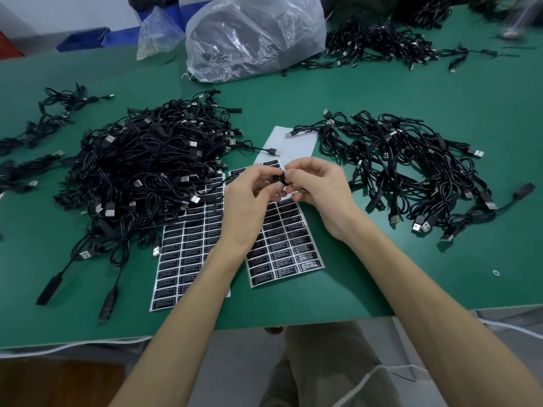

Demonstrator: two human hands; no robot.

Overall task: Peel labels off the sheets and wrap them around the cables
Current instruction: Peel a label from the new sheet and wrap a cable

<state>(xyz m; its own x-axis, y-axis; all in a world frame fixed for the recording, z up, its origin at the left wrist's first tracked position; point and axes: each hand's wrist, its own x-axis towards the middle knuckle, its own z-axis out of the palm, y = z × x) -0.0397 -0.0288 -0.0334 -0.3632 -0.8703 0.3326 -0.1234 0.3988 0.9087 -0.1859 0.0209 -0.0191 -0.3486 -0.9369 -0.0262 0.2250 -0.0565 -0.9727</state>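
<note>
Just above the label sheets [289, 136], the left hand [249, 198] and right hand [318, 183] are both pinching one black cable [277, 180], seemingly wrapping a sticker round it. The sheets' far end is lying bare, but most labels [282, 233] and the cable heaps [147, 165] flanking the sheets are waiting.

Bare desk [411, 277] lay open along the near edge, right of the label sheets [282, 245], and a free green band ran across the middle between the cable heaps and the big plastic bag [252, 36]. The left heap [147, 171] spilled over the far corner of the left sheet and the right heap [405, 171] sat near the right hand [320, 189], so the lane between them was narrow and taken up by that hand and the left hand [246, 201], both pinching a black cable piece [277, 180]. Two loose cables [50, 289] lay across the near left of the desk.
</note>
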